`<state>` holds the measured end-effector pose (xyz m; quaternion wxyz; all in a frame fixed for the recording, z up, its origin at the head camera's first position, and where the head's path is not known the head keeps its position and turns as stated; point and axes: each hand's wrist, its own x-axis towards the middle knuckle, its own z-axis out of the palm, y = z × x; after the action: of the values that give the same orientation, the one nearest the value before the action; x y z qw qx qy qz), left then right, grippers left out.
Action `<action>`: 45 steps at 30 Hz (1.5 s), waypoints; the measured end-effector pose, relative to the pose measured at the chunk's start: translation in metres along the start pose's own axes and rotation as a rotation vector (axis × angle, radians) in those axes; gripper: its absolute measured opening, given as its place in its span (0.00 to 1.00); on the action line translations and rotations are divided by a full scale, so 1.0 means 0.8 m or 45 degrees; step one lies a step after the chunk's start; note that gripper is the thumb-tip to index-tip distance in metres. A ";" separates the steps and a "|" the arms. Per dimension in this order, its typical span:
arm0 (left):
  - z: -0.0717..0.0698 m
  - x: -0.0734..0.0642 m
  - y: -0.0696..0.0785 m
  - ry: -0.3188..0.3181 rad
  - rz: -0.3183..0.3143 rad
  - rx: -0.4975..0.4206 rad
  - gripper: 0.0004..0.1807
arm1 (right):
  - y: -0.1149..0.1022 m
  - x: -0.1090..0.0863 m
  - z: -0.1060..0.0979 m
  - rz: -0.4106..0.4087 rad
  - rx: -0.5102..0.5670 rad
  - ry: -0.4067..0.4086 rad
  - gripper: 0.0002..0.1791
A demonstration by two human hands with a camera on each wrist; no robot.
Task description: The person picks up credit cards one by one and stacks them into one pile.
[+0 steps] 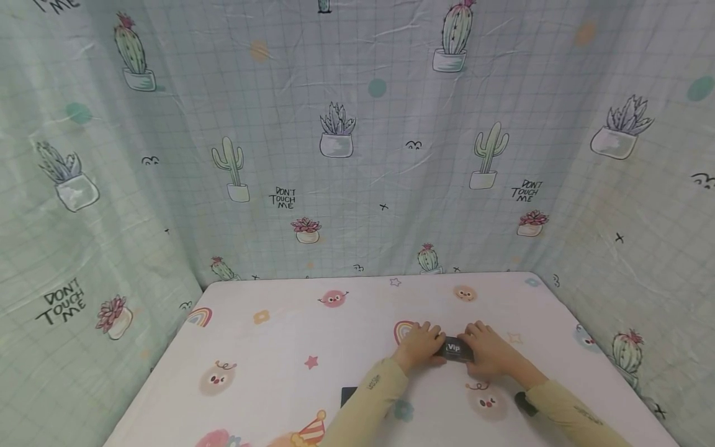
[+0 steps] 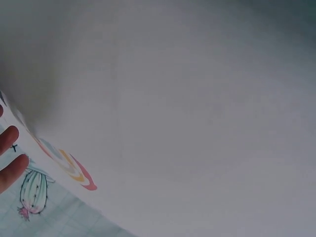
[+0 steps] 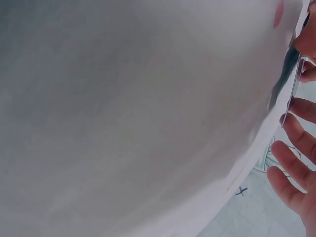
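A small dark card marked "Vip" [image 1: 455, 349] is held between both hands near the right of the table in the head view. My left hand [image 1: 421, 346] grips its left end, and my right hand [image 1: 490, 352] pinches its right end. Seen almost edge-on, the card [image 3: 293, 94] shows as a thin line at the fingers in the right wrist view. Several fingers [image 3: 291, 163] of the right hand are spread apart there. In the left wrist view only some fingertips [image 2: 15, 170] of the left hand show at the left border.
A flat black item [image 1: 347, 395] pokes out from beside the left sleeve, mostly hidden. Another dark object [image 1: 525, 403] lies partly under the right sleeve. The table [image 1: 268, 347] has a white cover with cartoon prints, and a cactus-print curtain [image 1: 380, 180] hangs around it.
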<state>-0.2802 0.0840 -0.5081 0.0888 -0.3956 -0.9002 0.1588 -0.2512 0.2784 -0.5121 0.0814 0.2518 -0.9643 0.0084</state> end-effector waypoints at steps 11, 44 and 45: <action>-0.005 -0.006 -0.005 0.042 0.026 0.065 0.30 | -0.005 -0.001 -0.007 -0.010 0.013 0.053 0.28; -0.018 -0.017 -0.026 0.204 0.075 0.177 0.27 | -0.012 0.003 -0.020 -0.073 0.021 0.091 0.32; -0.018 -0.018 -0.027 0.210 0.076 0.178 0.27 | -0.012 0.003 -0.020 -0.079 0.019 0.094 0.32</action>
<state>-0.2810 0.0629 -0.4873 0.1853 -0.4269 -0.8644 0.1904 -0.2458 0.2700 -0.4959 0.1153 0.2817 -0.9523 0.0223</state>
